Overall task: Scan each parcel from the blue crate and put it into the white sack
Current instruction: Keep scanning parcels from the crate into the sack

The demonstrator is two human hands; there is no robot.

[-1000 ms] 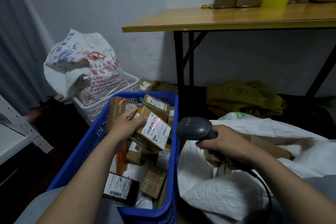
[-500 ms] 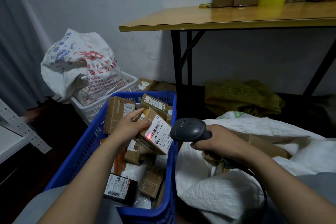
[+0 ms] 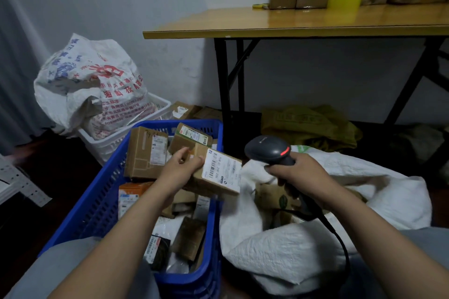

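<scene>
Parcel [image 3: 222, 171] sat gripped in the left hand [image 3: 181, 168], lately carried from above the blue crate [image 3: 97, 206] across its right rim toward the white sack [image 3: 291, 255]. Red scan light had left its label, so I judged the scan done and dropping next. Right hand [image 3: 298, 172] gripped the scanner [image 3: 267, 149] over the sack.

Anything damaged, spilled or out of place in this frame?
Nothing serious. Parcels in the blue crate lie jumbled at all angles, and the printed sack in the white basket looks crumpled, perhaps torn. The left hand holds a boxed parcel that looks intact; the right hand grips the scanner.
</scene>
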